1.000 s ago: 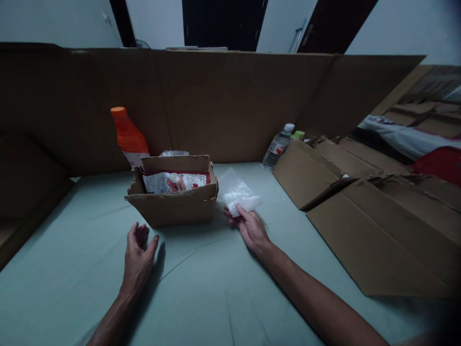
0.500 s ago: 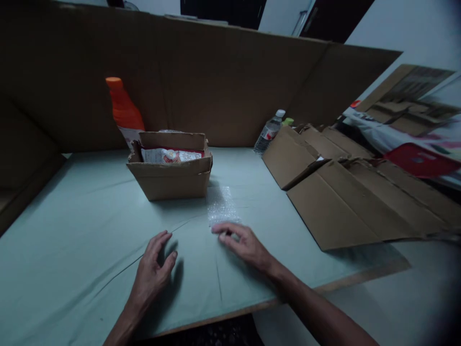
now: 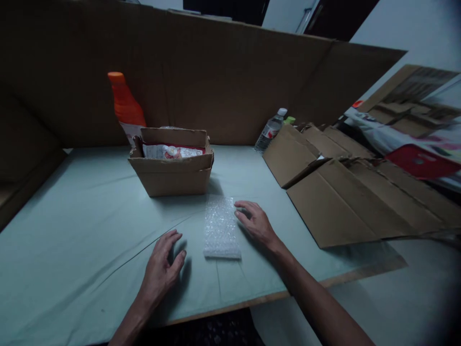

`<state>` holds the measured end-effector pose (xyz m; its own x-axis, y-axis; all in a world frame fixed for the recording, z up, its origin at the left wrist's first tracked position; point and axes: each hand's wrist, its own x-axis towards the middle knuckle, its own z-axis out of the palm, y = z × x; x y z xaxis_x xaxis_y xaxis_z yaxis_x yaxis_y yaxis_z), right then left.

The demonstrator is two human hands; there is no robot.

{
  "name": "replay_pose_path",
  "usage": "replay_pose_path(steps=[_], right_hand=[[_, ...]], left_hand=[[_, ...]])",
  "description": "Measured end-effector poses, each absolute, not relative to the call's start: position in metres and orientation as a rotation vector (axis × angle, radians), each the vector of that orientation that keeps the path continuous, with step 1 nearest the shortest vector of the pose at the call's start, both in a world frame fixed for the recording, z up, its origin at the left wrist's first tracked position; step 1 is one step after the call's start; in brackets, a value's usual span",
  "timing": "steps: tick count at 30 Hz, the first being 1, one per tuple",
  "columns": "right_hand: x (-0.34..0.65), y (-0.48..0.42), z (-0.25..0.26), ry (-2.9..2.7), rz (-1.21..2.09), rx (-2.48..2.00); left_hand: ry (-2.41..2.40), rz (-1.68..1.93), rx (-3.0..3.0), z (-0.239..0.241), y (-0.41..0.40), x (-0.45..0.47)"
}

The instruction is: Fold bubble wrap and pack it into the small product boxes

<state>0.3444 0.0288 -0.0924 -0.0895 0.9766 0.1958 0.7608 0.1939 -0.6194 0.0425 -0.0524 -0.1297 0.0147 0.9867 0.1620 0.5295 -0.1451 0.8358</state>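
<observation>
Bubble wrap (image 3: pixel 221 227) lies flat; right hand (image 3: pixel 256 222) touches its edge, fingers spread; left hand (image 3: pixel 162 265) empty.

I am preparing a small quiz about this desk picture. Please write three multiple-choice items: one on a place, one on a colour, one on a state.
1. Where does the bubble wrap sheet lie?
A. inside the cardboard box
B. flat on the table, between the two hands
C. on the flattened cardboard

2. What colour is the tall bottle behind the small cardboard box?
A. orange
B. blue
C. black

3. In what state is the small cardboard box?
A. taped shut
B. crushed flat
C. open at the top, with packets inside

Answers:
1 B: the sheet lies on the green table, with the left hand on one side and the right hand at its other edge.
2 A: its body and cap are orange.
3 C: the flaps stand up and printed packets show inside.
</observation>
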Motion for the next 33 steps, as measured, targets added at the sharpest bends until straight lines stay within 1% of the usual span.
replay_pose_path(steps=[3,7,10,12,16,18,20,24,26,29,33], right_hand=[[0.337,0.058,-0.106,-1.992,0.429,-1.768],[0.318,0.074,-0.121,-2.052,0.437,-1.62],[0.313,0.066,-0.119,-2.006,0.467,-1.543],[0.313,0.055,-0.11,-1.933,0.515,-1.49],[0.303,0.025,-0.075,-1.758,0.728,-1.227],[0.294,0.015,-0.057,-1.757,0.773,-1.116],[0.289,0.014,-0.042,-1.761,0.735,-1.077],[0.296,0.041,-0.03,-1.645,0.499,-1.16],[0.303,0.063,-0.034,-1.632,0.419,-1.219],[0.309,0.094,-0.05,-1.756,0.36,-1.325],[0.307,0.121,-0.077,-1.901,0.312,-1.434]], left_hand=[[1.466,1.024,1.814,-0.126,-0.042,0.066],[1.208,0.891,1.948,-0.117,-0.041,0.097],[0.985,0.789,1.967,-0.114,-0.052,0.102],[1.029,0.87,1.874,-0.114,-0.057,0.095],[1.405,1.181,1.515,-0.109,-0.046,0.08],[1.381,1.203,1.389,-0.104,-0.037,0.083],[1.248,1.079,1.327,-0.1,-0.033,0.092],[1.079,0.788,1.232,-0.099,-0.046,0.107],[1.109,0.773,1.183,-0.101,-0.055,0.106],[1.193,0.839,1.08,-0.103,-0.063,0.101],[1.13,0.854,0.9,-0.107,-0.065,0.104]])
